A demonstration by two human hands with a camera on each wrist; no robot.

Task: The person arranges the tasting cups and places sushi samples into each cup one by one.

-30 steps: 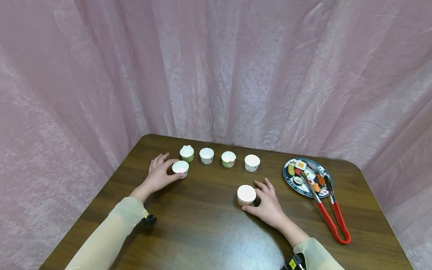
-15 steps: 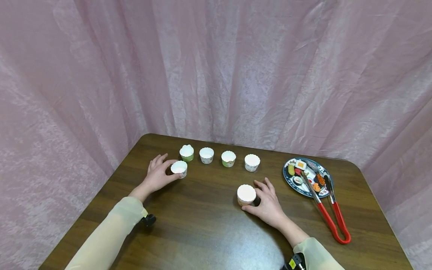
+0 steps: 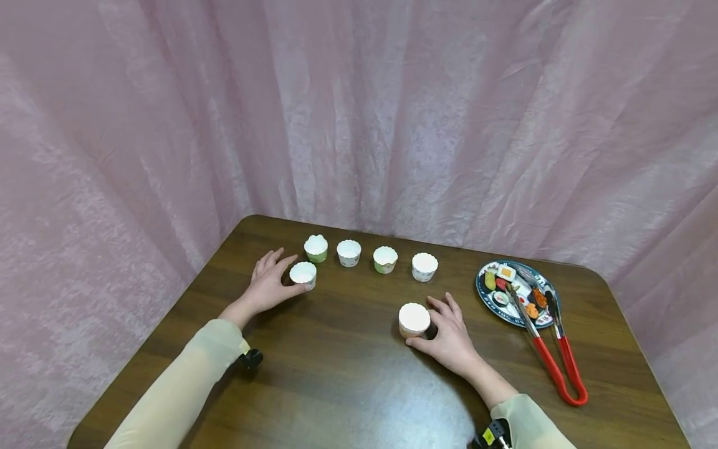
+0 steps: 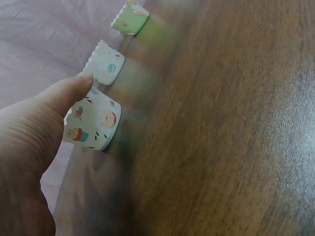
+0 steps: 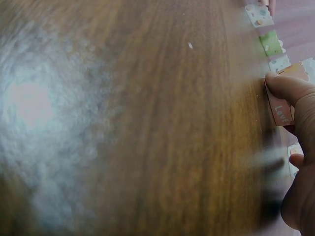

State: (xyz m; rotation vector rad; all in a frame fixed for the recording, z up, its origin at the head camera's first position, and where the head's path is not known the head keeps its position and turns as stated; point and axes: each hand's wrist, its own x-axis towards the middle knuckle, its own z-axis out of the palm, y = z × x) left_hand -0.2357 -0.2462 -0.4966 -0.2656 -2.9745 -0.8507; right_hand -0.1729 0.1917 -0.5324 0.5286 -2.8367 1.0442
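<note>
In the head view, my left hand (image 3: 268,290) is at a white paper baking cup (image 3: 303,275) on the table's left side. Its thumb lies along the near side, while the index fingertip stands slightly off the rim. Small cupcake and doughnut prints show on that cup in the left wrist view. My right hand (image 3: 449,340) pinches a pink paper baking cup (image 3: 414,320) between thumb and index finger. Lettering reading "LOVE" marks its side in the right wrist view. Behind both hands, several more baking cups stand in a row, including a green one (image 3: 316,248) and a white one (image 3: 424,267).
On the right, a blue-rimmed plate (image 3: 483,298) carries several sushi-like pieces. Tongs with red handles (image 3: 571,371) lie with their tips over it. A pink curtain (image 3: 359,112) hangs behind the wooden table (image 3: 336,386).
The left cup shifted slightly left, then stopped; the left index finger has since spread away from it. The right hand keeps its hold in place. The head view has shifted slightly.
</note>
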